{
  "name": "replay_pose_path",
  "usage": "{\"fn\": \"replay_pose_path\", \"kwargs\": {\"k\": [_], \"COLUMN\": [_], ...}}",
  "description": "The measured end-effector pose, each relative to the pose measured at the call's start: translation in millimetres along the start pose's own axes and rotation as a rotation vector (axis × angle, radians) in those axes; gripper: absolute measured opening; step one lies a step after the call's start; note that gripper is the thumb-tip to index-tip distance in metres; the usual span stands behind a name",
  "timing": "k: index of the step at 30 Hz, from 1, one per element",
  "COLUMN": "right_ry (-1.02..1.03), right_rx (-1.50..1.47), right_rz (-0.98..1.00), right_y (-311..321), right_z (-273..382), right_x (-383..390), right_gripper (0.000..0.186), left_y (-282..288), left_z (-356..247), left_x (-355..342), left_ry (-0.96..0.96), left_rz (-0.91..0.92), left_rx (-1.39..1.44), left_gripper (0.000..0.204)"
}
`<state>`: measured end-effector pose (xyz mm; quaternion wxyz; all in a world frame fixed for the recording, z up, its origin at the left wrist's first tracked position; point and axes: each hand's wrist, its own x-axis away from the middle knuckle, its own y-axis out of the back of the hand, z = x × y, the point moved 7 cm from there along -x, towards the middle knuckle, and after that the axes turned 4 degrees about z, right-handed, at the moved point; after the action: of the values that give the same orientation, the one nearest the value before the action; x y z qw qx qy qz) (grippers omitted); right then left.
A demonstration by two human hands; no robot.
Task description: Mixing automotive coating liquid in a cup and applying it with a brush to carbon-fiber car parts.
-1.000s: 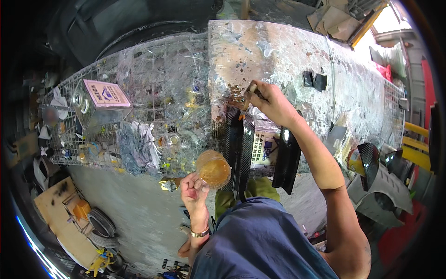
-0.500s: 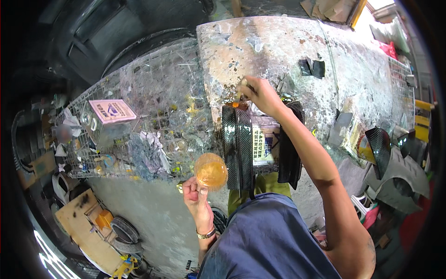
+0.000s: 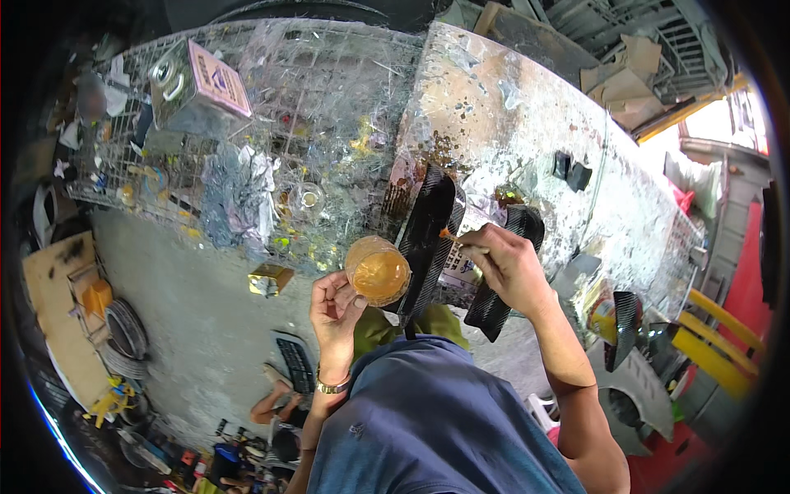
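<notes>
My left hand (image 3: 333, 306) grips a clear plastic cup (image 3: 378, 269) of amber liquid, held low by the bench's front edge. My right hand (image 3: 502, 265) pinches a small brush (image 3: 451, 235) with an orange-wet tip, over the right side of a long black carbon-fibre part (image 3: 421, 226). A second carbon-fibre part (image 3: 524, 221) lies to the right, mostly behind my right hand. Between the two parts is a metal can (image 3: 461, 278) with a printed label, partly hidden by my hand and the brush.
The stained bench (image 3: 510, 123) joins a grimy wire-grid top (image 3: 304, 107) bearing another can (image 3: 189, 86) and crumpled paper (image 3: 247, 198). More curved parts (image 3: 625, 329) sit at right. Below left are tyres (image 3: 127, 329), cardboard (image 3: 53, 300) and another person's arm (image 3: 271, 399).
My right hand has moved down toward me along the carbon-fibre part with the brush. My left hand with the cup has risen slightly. The camera view has shifted.
</notes>
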<state>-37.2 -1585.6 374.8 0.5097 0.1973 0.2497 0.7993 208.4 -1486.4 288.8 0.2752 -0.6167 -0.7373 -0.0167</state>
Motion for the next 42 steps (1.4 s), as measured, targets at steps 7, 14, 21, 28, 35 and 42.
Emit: {"fn": "replay_pose_path", "kwargs": {"k": [7,14,21,28,35,42], "right_ry": [-0.335,-0.166,0.089,-0.083,-0.364,-0.594], "right_rx": [0.087,0.33,0.608,-0.06,-0.127,-0.229], "right_rz": [0.057,0.058,0.505,-0.067,-0.039,-0.116], "right_y": [3,3,-68,-33,-82,-37], "right_z": [-48,-23,38,79,46,-10], "right_x": [-65,-100,-36,5,8,-26], "right_gripper": [0.019,0.018,0.013,0.01,0.012,0.023], "left_y": [16,32,48,38,24,38], "left_z": [7,12,23,17,17,30], "left_x": [4,10,4,-3,-3,6], "left_ry": [-0.048,-0.003,0.036,0.012,-0.08,-0.05], "left_rz": [0.015,0.03,-0.002,0.084,0.153,0.159], "left_rx": [0.03,0.017,0.029,-0.018,-0.027,0.024], "left_gripper": [0.049,0.052,0.052,0.046,0.048,0.05]}}
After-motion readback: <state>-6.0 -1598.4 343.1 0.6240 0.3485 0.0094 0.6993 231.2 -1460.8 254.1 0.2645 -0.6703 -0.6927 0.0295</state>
